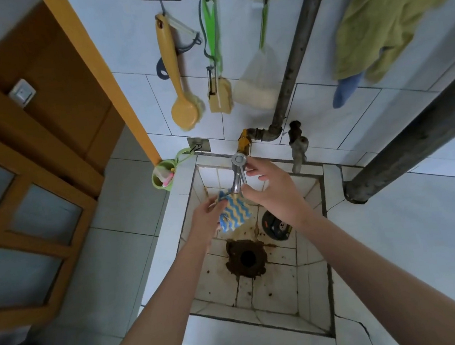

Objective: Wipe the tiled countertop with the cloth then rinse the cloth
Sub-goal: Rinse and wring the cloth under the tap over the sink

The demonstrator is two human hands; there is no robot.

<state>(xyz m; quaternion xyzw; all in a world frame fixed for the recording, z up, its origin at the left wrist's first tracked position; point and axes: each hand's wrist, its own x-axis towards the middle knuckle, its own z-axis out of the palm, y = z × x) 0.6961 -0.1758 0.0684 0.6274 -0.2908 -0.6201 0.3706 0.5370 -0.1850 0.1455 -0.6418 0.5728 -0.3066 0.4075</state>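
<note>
A white tiled table [417, 235] surrounds a square sink [314, 285] sunk into it, directly below the hands. The sink's tiled walls slope down to a floor stained brown, with dark grout lines. A round drain hole [247, 258] ringed with dark rust lies on the sink floor, below the left hand [207, 213] and nearer the person. A black round stopper [277, 225] lies on the floor just under the right hand [275, 188], beside the drain. The table's bare top stretches to the right of the right hand, where a dark post [416, 134] meets it. A crack runs through the near right rim.
</note>
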